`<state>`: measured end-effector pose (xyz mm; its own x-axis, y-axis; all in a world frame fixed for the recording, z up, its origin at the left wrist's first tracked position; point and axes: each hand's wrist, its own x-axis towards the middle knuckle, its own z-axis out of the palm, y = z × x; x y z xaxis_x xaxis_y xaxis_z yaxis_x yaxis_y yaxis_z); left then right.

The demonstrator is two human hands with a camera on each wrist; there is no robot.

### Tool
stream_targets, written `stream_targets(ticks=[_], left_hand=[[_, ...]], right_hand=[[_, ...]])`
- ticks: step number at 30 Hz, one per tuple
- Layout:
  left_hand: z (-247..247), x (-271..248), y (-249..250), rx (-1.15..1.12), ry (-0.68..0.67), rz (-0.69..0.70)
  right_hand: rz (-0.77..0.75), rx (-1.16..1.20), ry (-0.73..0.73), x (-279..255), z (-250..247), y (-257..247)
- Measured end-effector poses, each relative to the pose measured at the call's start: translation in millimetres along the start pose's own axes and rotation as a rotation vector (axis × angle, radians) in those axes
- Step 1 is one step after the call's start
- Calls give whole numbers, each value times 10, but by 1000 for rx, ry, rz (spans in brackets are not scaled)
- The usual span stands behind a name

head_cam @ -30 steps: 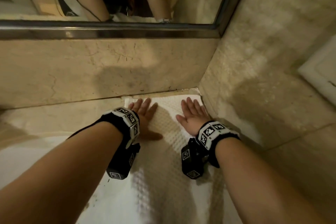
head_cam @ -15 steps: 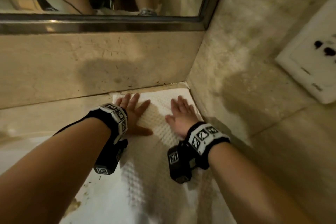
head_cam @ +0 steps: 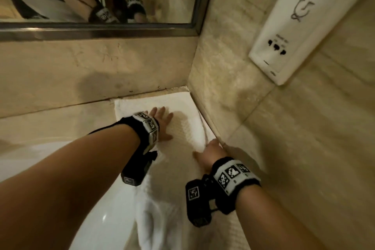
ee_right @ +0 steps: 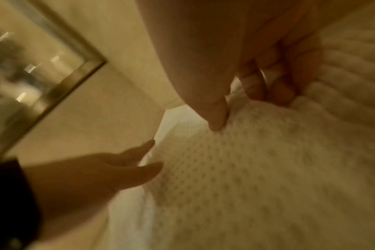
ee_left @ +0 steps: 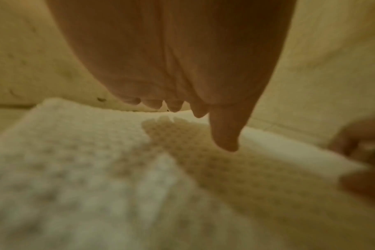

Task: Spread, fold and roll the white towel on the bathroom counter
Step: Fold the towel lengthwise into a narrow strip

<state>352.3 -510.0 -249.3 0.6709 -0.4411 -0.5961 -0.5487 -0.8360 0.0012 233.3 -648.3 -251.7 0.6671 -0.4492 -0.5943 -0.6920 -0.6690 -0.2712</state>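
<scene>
The white waffle towel [head_cam: 186, 128] lies lengthwise on the beige counter [head_cam: 50, 119], tucked into the corner against the right wall. My left hand [head_cam: 162, 124] rests flat on its far part, fingers straight. In the left wrist view the left hand [ee_left: 182, 88] hovers just over the towel [ee_left: 86, 160] with the thumb pointing down. My right hand [head_cam: 211, 151] is at the towel's right edge beside the wall. The right wrist view shows the right hand [ee_right: 242, 96] pinching a fold of towel [ee_right: 257, 169] between thumb and curled fingers.
A metal-framed mirror [head_cam: 101, 29] runs above the back splash. A white wall unit with sockets [head_cam: 294, 32] hangs on the right wall. The white sink basin [head_cam: 105, 209] lies left of the towel, whose near end [head_cam: 154, 221] is bunched beside it.
My right hand has slid back toward me to the towel's right edge and gone from lying flat to pinching the cloth. The left hand stays flat on the far part.
</scene>
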Motion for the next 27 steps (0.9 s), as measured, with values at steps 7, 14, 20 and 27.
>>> stream_targets(ticks=[7, 14, 20, 27], left_hand=[[314, -24, 140, -39, 4, -3], [299, -2, 119, -50, 13, 6], [210, 60, 169, -74, -25, -27], [215, 127, 235, -49, 4, -48]], right_hand=[[-116, 570, -190, -95, 118, 95], [-126, 408, 240, -56, 73, 482], [-266, -518, 283, -149, 40, 323], [-234, -521, 182, -2, 3, 194]])
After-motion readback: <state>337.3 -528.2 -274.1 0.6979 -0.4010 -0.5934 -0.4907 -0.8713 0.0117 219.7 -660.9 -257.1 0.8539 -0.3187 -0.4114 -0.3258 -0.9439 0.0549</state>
